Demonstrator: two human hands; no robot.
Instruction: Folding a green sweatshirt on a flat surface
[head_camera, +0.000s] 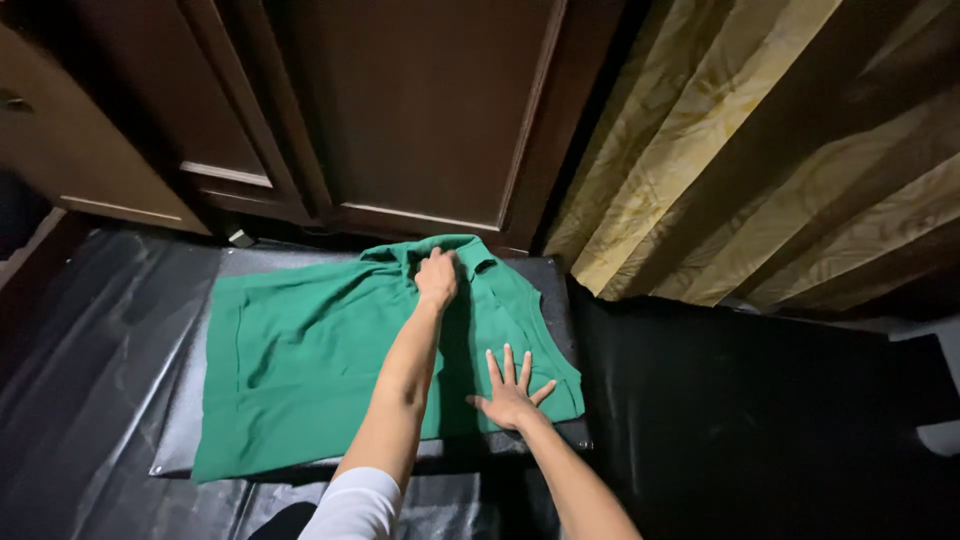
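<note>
A green shirt (300, 350) lies spread on a dark mat (180, 430) over black plastic sheeting. My left hand (436, 277) reaches far forward to the shirt's collar area, fingers curled on the fabric there. My right hand (511, 390) lies flat on the shirt's near right part with its fingers spread, pressing the cloth down. Part of the shirt's right side is folded over near the collar.
Dark wooden cabinet doors (420, 110) stand right behind the mat. A yellow-gold curtain (760, 150) hangs at the right. Black plastic sheeting (760, 420) covers the floor to the left and right of the mat.
</note>
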